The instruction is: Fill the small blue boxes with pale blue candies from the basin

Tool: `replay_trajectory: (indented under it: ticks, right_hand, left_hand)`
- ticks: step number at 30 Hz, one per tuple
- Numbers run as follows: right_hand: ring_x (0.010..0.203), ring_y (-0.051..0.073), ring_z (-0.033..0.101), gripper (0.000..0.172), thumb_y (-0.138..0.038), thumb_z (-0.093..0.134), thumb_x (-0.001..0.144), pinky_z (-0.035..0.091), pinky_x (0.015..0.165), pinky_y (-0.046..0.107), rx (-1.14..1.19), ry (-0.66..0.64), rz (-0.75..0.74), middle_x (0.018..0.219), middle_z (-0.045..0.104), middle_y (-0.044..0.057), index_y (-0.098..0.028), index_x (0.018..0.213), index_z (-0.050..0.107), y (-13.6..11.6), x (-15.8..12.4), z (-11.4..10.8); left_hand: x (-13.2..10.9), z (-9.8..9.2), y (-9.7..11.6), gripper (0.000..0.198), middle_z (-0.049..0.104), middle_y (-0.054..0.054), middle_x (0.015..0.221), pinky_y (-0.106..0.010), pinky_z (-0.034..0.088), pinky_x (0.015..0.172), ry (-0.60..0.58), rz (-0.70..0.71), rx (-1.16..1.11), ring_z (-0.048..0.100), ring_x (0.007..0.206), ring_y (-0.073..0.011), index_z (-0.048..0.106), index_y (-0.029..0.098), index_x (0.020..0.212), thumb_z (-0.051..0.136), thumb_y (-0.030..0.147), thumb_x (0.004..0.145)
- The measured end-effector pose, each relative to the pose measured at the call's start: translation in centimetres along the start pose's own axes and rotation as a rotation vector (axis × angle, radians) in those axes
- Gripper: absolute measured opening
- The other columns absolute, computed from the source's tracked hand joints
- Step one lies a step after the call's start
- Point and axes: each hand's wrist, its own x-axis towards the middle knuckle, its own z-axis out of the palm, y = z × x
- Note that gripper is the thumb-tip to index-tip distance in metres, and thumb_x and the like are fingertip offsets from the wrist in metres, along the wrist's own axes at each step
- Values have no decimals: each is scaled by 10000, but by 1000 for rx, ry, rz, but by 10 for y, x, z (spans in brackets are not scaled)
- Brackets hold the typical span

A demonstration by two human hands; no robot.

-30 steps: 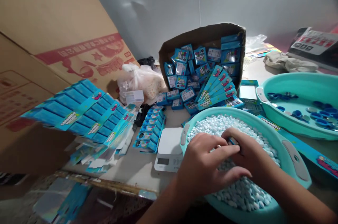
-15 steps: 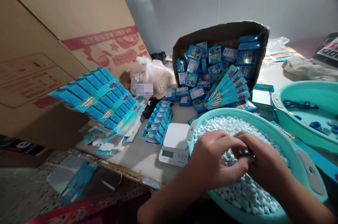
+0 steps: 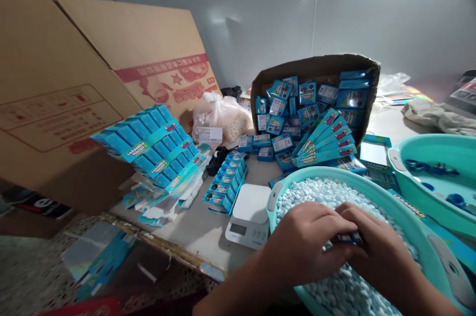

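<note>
Head camera, seen from far off: I take the near green tub (image 3: 375, 191) as my mark, and both hands are right over it. The left hand (image 3: 305, 241) bends its fingers and thumb inward, and the right hand (image 3: 375, 241) curls in to meet it. Between their fingertips I see a bit of a small dark thing (image 3: 348, 238), with a touch of blue. Both hands seem to be grasping it, but I cannot tell which one does more of the holding. It sits above the middle of the tub, to the right of the left hand and to the left of the right hand, so neither hand is clearly nearer. The part I see runs sideways, but the fingers cover too much for me to be sure of its long way. Inside the tub are lots of pale pieces (image 3: 316, 192), smooth and round like little pebbles, white and light blue. The tub looks like plastic, oval, with gray handle patches (image 3: 446, 264). Just left of the tub is a flat white scale (image 3: 253, 202), and past that a row of shiny blue boxes (image 3: 225, 184). Behind the tub, a brown cardboard carton (image 3: 316, 69) holds more blue boxes. Right of it is another green tub (image 3: 439, 145) with round blue bits (image 3: 457, 200).
</note>
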Motion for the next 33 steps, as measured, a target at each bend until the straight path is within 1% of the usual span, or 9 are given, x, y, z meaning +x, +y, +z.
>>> replay_trajectory:
  ticks: [6, 10, 13, 16, 17, 20, 23, 28, 33]
  right_hand:
    - [601, 111, 541, 173, -175, 617, 860, 432, 531, 222, -39, -13, -16, 721, 560, -13, -211, 736, 502, 7, -5, 2]
    - [569, 91, 521, 347, -256, 689, 925, 447, 532, 206, 28, -23, 1, 661, 519, -37, -212, 707, 422, -1, 3, -5]
    - [589, 89, 523, 389, -271, 707, 932, 465, 568, 214, 47, 26, 30, 679, 515, -36, -215, 716, 388, -6, 4, -10]
    - [622, 92, 547, 351, -247, 680, 945, 472, 590, 220, 31, 55, 29, 724, 543, -19, -213, 715, 415, -5, 1, -12]
    - [629, 95, 556, 341, -242, 673, 946, 475, 593, 222, 28, 51, 24, 734, 551, -15, -212, 715, 424, -4, 0, -13]
    - [637, 103, 573, 316, -238, 657, 950, 486, 590, 226, 36, 24, 9, 744, 564, -7, -214, 718, 444, 0, -2, -13]
    - [633, 104, 576, 314, -231, 642, 956, 489, 584, 223, 45, 26, 15, 742, 567, -6, -215, 715, 440, 1, -2, -14]
    - [624, 105, 567, 326, -235, 652, 951, 481, 595, 228, 58, 52, 51, 724, 562, -11, -217, 711, 431, -6, -1, -15]
    - [620, 94, 545, 335, -250, 663, 947, 438, 596, 229, 64, 150, 87, 724, 558, -20, -211, 704, 436, -15, 2, -13]
  left_hand:
    - [-4, -8, 0, 177, 748, -83, 1017, -258, 581, 915, -124, 30, -5, 713, 957, -141, 699, 130, 1103, 615, 167, 951]
    - [-6, -35, -11, 181, 721, -50, 929, -250, 586, 807, 91, -86, 76, 688, 852, -127, 727, 193, 1029, 645, 120, 885]
    - [-19, -79, -40, 172, 730, -41, 936, -267, 560, 839, 280, -359, 351, 683, 887, -145, 741, 200, 974, 608, 138, 884]
    - [-47, -132, -78, 188, 734, -48, 953, -289, 525, 859, 415, -884, 616, 661, 863, -169, 750, 179, 991, 612, 248, 882]
    - [-57, -148, -89, 236, 734, -44, 987, -289, 514, 854, 362, -1095, 664, 656, 878, -176, 738, 186, 1054, 594, 286, 897]
    - [-84, -181, -117, 159, 720, -68, 874, -318, 482, 809, 202, -1299, 658, 647, 845, -223, 719, 156, 829, 689, 311, 811]
    - [-97, -195, -137, 203, 670, -52, 751, -295, 458, 724, 84, -1401, 573, 627, 760, -205, 630, 156, 699, 720, 325, 768]
    - [-97, -209, -164, 279, 588, 8, 673, -246, 412, 611, -52, -1507, 409, 530, 620, -133, 590, 155, 775, 759, 351, 671]
    - [-96, -220, -170, 496, 582, 13, 680, -234, 371, 543, -173, -1564, 229, 485, 586, -119, 640, 151, 845, 814, 498, 536]
